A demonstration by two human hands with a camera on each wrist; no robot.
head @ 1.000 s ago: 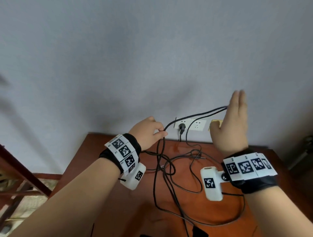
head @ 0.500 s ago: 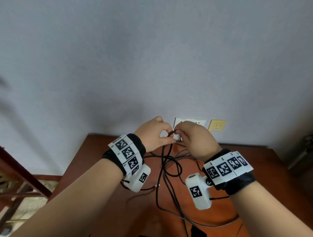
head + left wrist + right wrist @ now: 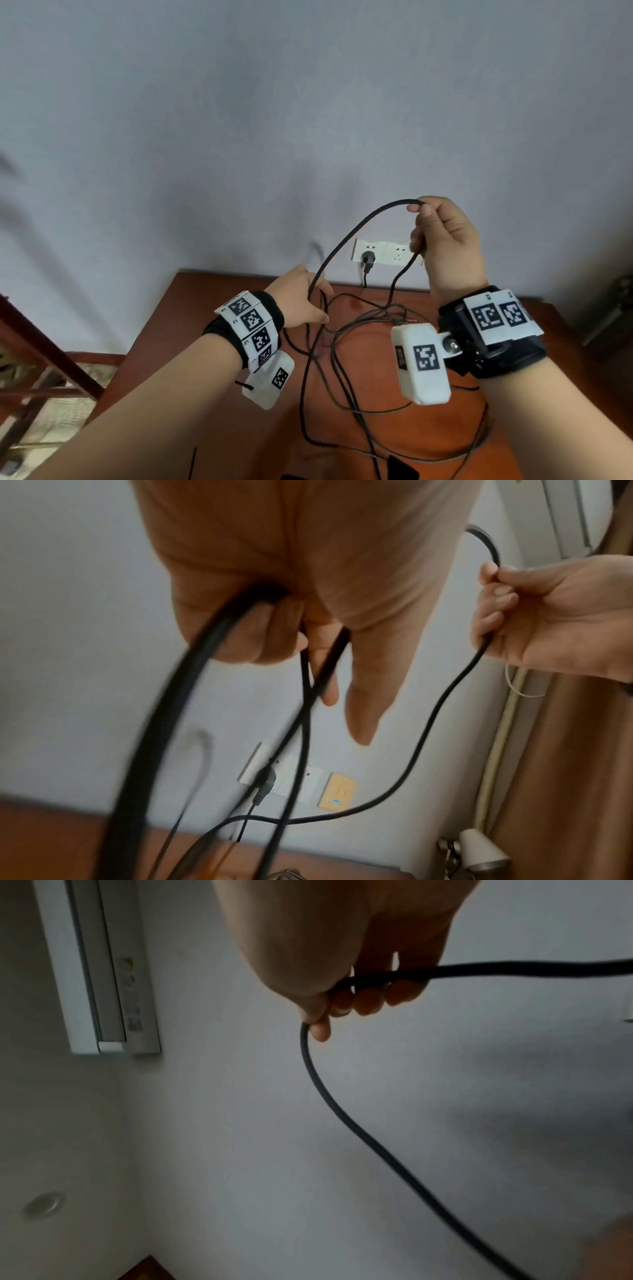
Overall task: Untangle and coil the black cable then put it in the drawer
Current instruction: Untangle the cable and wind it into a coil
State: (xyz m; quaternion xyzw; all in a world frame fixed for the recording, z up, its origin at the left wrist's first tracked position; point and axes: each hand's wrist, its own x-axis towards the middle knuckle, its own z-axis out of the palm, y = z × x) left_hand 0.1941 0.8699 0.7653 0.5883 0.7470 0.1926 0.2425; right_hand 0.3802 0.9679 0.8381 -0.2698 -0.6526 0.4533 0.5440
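A long black cable [image 3: 346, 240] arcs from my left hand [image 3: 305, 299] up to my right hand [image 3: 442, 240], then drops to a loose tangle on the wooden table [image 3: 191, 308]. My left hand grips several strands of the black cable [image 3: 219, 631] low over the table's back edge. My raised right hand [image 3: 534, 615] curls its fingers round one strand near the wall sockets. In the right wrist view the black cable [image 3: 329, 1096] leaves my right hand [image 3: 346, 999] and hangs down. No drawer is in view.
A white double wall socket [image 3: 383, 255] holds a black plug [image 3: 368, 262] whose thin lead runs down behind the table. A yellow wall plate [image 3: 337, 792] sits beside it. A dark red wooden frame [image 3: 37, 342] stands at the left. A lamp [image 3: 479, 854] is at the right.
Half a second ago both hands met at the cable near the sockets. My right hand has since risen up and to the right, drawing out a wide loop; my left hand stayed low.
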